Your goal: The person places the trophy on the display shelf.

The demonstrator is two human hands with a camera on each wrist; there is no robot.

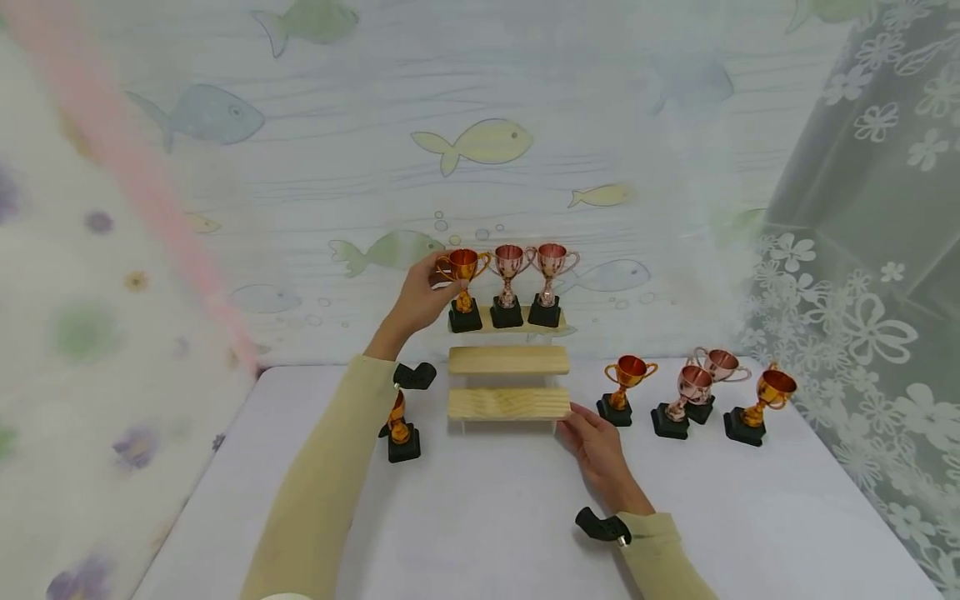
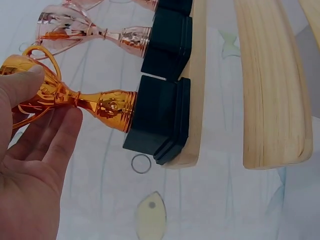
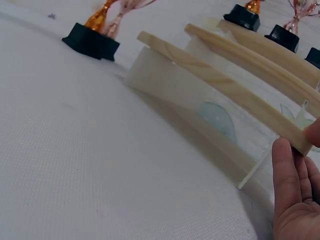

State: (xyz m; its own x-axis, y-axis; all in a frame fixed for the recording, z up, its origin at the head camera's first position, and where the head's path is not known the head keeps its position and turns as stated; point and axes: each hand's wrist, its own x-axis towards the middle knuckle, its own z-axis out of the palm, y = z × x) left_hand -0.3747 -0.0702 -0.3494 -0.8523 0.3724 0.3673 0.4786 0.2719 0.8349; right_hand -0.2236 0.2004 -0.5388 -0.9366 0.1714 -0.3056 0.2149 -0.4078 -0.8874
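At the left end of the top step of a three-step wooden stand [image 1: 508, 360], a gold trophy cup [image 1: 465, 265] stands upright on its black base. My left hand [image 1: 422, 298] grips this cup by its bowl and stem, thumb on one side and fingers on the other. To its right on the same step are two rose-gold trophy cups, one in the middle [image 1: 507, 262] and one at the right end [image 1: 551, 260]. My right hand [image 1: 597, 446] pinches the right front corner of the lowest step [image 3: 235, 90], thumb above and fingers underneath.
Right of the stand, several gold and rose-gold trophies [image 1: 677, 408] stand on the white table [image 1: 480, 517]. Left of it, a gold trophy [image 1: 402, 437] is partly hidden by my left sleeve; the right wrist view shows a rose-gold one beside it. A fish-patterned curtain [image 1: 480, 83] hangs behind.
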